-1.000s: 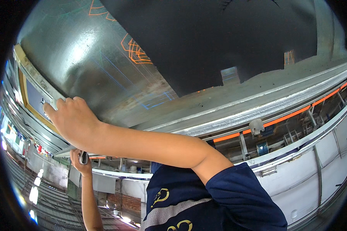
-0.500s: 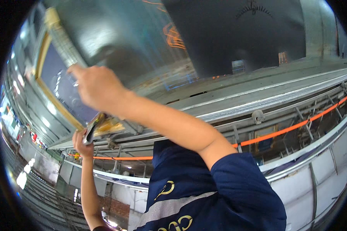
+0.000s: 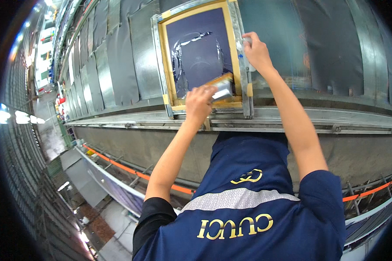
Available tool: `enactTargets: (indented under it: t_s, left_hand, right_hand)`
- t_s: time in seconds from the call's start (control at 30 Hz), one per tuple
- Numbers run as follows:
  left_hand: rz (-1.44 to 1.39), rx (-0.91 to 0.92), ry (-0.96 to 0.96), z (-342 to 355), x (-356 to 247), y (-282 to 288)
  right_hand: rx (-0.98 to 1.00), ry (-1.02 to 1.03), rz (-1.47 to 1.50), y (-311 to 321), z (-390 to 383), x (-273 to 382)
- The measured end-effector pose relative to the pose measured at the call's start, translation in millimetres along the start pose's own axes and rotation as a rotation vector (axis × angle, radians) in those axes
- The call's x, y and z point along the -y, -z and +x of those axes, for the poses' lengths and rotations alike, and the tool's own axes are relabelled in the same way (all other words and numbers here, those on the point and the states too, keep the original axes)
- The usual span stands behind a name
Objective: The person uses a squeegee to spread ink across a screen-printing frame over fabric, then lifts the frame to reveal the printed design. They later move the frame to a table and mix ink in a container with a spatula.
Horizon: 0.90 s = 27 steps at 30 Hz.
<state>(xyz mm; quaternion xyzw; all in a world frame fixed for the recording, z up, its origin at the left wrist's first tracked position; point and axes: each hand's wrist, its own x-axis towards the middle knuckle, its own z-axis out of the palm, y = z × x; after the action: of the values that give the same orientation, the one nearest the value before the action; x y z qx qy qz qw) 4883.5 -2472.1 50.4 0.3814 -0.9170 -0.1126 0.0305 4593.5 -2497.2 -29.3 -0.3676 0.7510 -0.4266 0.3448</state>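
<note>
Over screen (image 3: 200, 51), squeegee (image 3: 223, 89) (in left hand (image 3: 199, 103)), long axis slanting away rightward

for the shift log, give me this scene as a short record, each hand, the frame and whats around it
left hand: holding a flat scraper, hand near the frame's lower edge
scraper: blurred, slanted over the lower right of the screen
right hand: holding the frame's right side, hand above the left one in the picture
frame: yellow inner border, metal outer edges
screen: dark purple, shiny dark streaks
table: grey, under the frame
dark sheets: both sides of the frame
</note>
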Motion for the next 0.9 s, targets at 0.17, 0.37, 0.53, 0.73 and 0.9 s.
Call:
enactTargets:
  t_s: [0.17,0.37,0.53,0.73,0.9]
  left_hand:
    - [-0.053,0.136,-0.265,-17.9,50.9,19.9]
    - [-0.282,0.331,0.353,-11.5,142.2,79.2]
    - [-0.680,0.334,0.257,7.9,166.1,34.7]
    - [-0.516,1.039,-0.040,99.2,138.8,9.0]
    - [-0.567,0.787,-0.026,169.8,165.3,53.8]
  right_hand:
    - [-0.220,-0.181,0.098,-21.4,0.8,12.7]
    - [-0.445,-0.042,-0.125,-30.0,-13.9,22.0]
    - [-0.428,-0.065,-0.144,-31.7,-20.8,41.6]
    - [-0.473,-0.005,-0.164,-40.4,-5.7,12.2]
    - [-0.431,-0.051,-0.165,-34.6,-10.2,25.2]
